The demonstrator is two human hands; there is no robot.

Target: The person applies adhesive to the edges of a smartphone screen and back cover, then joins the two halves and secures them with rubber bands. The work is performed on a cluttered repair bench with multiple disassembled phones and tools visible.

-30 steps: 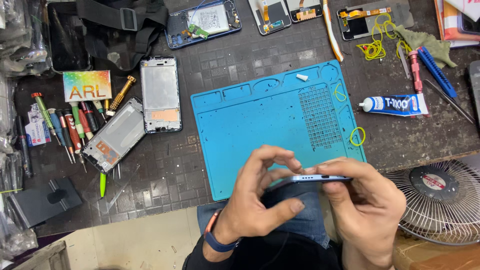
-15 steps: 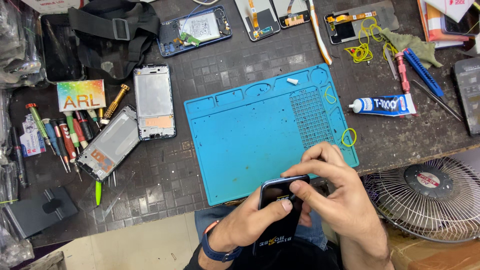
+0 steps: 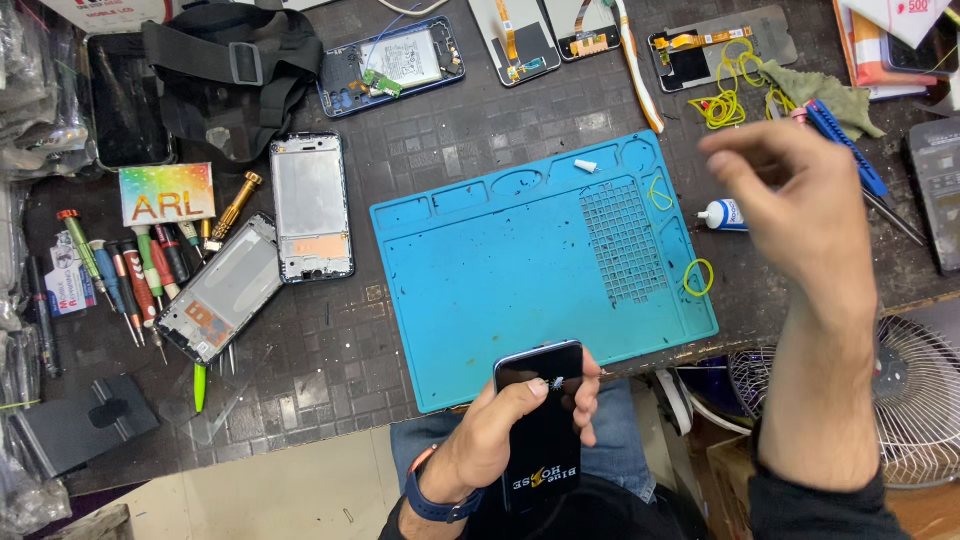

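Black phone point(image 3: 540, 430) gripped by left hand point(image 3: 505, 425) at the blue mat's point(image 3: 500, 270) near edge; blurred right hand point(image 3: 790, 200) seemingly empty, raised.

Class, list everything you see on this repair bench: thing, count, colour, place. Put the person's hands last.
Work mat: one, blue, centre.
Phone frames: two, silver, left of mat.
Screwdrivers: several, mixed colours, far left.
Opened phone: one, blue, top.
Glue tube: one, white, right of mat.
Rubber bands: several, yellow, mat's right side and top right.
Fan: one, white, lower right.
Phone: one, black, in left hand.
Left hand: holds phone.
Right hand: raised, blurred, holds nothing visible.
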